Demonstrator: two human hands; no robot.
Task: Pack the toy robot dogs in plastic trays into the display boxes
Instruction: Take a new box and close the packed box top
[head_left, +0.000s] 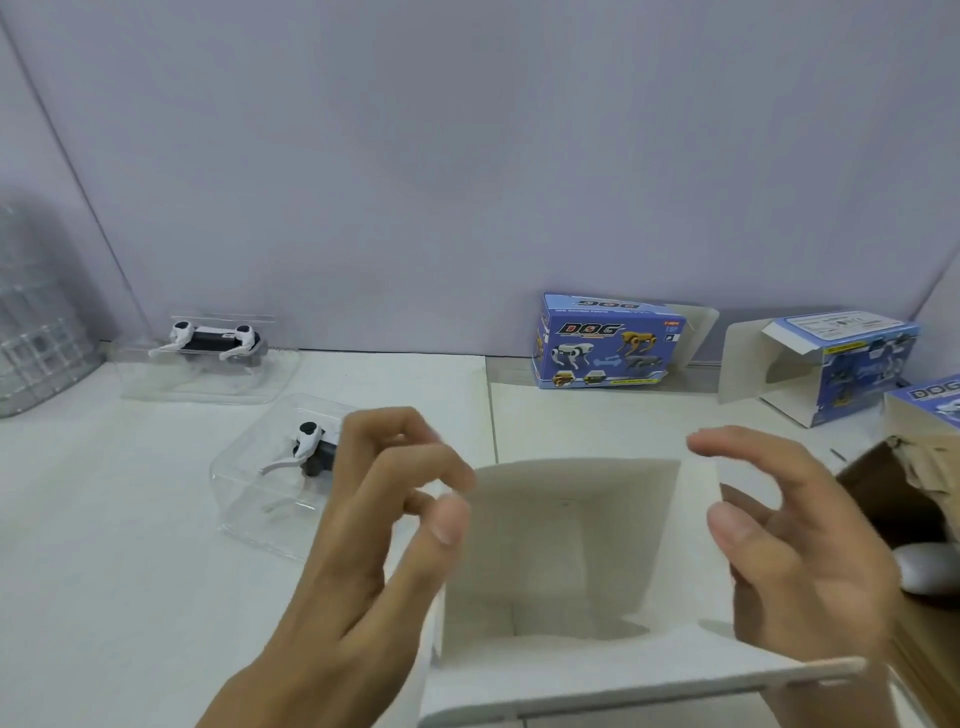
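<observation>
- From the head view, an open display box (566, 551) stood at about 6 o'clock on the white tabletop (104, 519), its mouth facing up and its pale inside showing.
- The left hand (374, 525) hovered at the box's 9 o'clock edge, fingers (447, 519) loosely curled with the tips close together; it was blurred, and nothing showed between the tips.
- The right hand (800, 545) hung at the box's 3 o'clock side, fingers spread and bent, gripping nothing.
- Just behind the left hand, a toy robot dog (309, 449) lay in a clear plastic tray (249, 499), partly hidden by the fingers.
- At 10 o'clock, near the wall, a second dog (213, 340) sat in another clear tray (208, 384).
- At 1 o'clock a closed blue box (602, 343) stood against the wall; at 2 o'clock a second blue box (841, 369) lay with its end flaps open.
- A brown carton (893, 493) sat at 3 o'clock, and clear stacked plastic (36, 332) stood at 9 o'clock.
</observation>
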